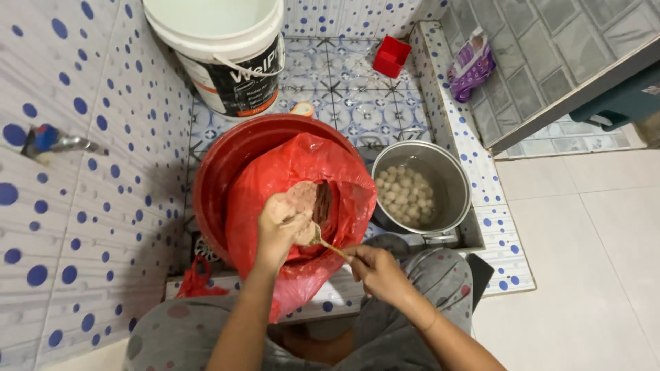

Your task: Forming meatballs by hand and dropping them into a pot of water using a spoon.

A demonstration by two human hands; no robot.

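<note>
My left hand (280, 227) is closed around a lump of pinkish paste over the open mouth of a red plastic bag (275, 185). The bag sits in a red basin (220, 165). My right hand (375, 269) grips a metal spoon (323, 240) whose bowl touches the paste squeezed out of my left fist. To the right stands a steel pot (450, 178) of water with several pale round balls (404, 196) in it.
A large white bucket (223, 55) stands behind the basin. A small red cup (392, 55) and a purple packet (471, 69) lie farther back. A tap (55, 142) juts from the dotted tile wall at left. My knees in grey patterned trousers are below.
</note>
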